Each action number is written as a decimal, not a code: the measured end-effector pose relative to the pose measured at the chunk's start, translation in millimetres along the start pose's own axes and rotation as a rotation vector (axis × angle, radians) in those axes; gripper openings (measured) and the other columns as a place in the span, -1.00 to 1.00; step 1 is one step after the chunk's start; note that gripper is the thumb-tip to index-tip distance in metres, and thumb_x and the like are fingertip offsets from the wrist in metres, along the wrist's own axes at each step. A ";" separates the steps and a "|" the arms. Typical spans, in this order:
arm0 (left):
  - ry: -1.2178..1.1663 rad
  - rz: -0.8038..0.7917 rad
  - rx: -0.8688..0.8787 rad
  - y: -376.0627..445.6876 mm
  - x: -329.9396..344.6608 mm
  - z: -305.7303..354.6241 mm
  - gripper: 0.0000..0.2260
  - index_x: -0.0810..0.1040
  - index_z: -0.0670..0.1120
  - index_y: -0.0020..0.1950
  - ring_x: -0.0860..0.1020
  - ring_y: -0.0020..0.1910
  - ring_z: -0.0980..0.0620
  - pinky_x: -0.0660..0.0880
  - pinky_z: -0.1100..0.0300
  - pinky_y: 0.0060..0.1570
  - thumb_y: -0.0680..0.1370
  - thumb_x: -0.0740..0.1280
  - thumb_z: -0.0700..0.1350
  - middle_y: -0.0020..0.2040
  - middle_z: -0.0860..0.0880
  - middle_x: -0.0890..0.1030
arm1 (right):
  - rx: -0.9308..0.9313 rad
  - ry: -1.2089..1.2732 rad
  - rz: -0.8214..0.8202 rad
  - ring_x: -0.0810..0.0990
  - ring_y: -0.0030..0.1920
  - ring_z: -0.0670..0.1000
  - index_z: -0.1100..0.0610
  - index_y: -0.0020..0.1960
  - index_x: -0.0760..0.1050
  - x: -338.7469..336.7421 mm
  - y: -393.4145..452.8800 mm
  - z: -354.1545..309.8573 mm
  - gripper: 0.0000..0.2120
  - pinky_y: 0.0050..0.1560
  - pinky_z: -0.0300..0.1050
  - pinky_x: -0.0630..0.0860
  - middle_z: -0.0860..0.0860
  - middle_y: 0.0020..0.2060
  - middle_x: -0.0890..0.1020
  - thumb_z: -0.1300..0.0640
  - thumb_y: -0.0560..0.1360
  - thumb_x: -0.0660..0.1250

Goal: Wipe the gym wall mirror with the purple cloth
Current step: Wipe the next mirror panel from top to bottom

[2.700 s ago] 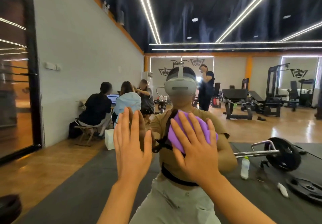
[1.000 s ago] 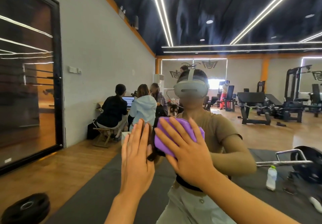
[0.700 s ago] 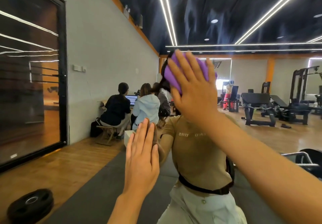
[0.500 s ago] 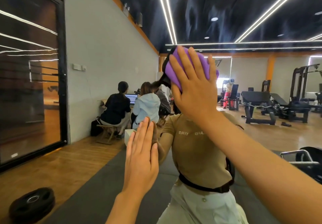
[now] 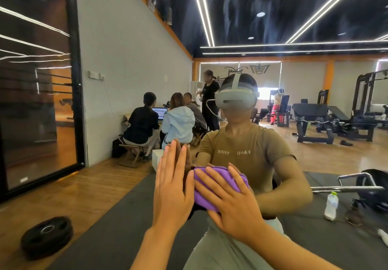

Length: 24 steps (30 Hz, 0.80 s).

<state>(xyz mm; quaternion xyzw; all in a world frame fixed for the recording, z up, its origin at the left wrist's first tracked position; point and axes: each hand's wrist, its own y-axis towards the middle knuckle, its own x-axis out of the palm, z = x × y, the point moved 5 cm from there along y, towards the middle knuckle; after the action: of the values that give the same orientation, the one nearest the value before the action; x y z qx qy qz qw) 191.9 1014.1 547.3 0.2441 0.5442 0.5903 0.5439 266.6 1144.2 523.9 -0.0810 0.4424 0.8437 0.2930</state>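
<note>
The right hand (image 5: 233, 201), fingers spread straight, presses the purple cloth (image 5: 218, 185) flat against the mirror (image 5: 126, 64) in the lower centre of the frame. Just to its left, the left hand (image 5: 172, 187) lies flat on the glass with straight fingers, holding nothing. The reflection shows a weight plate (image 5: 47, 237) at lower left and a water bottle (image 5: 331, 205) at lower right.
</note>
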 end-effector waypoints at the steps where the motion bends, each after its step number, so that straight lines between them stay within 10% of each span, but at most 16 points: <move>1: -0.003 0.004 -0.019 -4.2 0.3 -1.7 -0.49 0.12 -0.04 0.60 -0.06 0.60 0.08 -0.05 0.11 0.55 0.66 0.09 0.03 0.62 0.13 -0.05 | -0.002 0.024 0.025 0.11 0.60 0.02 -0.03 0.59 0.23 -5.2 5.8 5.9 -0.42 0.58 0.19 -0.13 -0.02 0.59 0.19 -0.14 0.61 0.11; 10: 0.007 -0.033 -0.108 -24.4 9.2 5.9 -0.46 0.00 0.08 0.61 -0.15 0.59 0.10 0.00 -0.01 0.48 0.65 0.07 0.10 0.62 0.16 -0.12 | 0.331 0.054 0.218 0.10 0.60 0.12 0.06 0.60 0.22 -50.3 65.9 86.0 -0.42 0.57 0.23 -0.16 0.07 0.59 0.19 -0.12 0.62 0.07; 24: -0.022 -0.069 -0.222 -71.8 35.4 6.5 -0.39 -0.16 0.27 0.58 -0.20 0.58 0.13 -0.11 0.03 0.45 0.61 0.08 0.18 0.61 0.19 -0.20 | -0.009 0.002 -0.086 0.06 0.61 0.00 -0.03 0.59 0.19 21.5 -82.9 -27.0 -0.40 0.59 0.16 -0.17 -0.04 0.59 0.19 -0.15 0.59 0.10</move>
<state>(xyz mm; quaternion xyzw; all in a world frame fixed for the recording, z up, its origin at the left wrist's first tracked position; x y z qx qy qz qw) 214.4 1035.5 473.3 0.1698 0.4777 0.6250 0.5936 292.7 1168.1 441.5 -0.1020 0.4352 0.8321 0.3283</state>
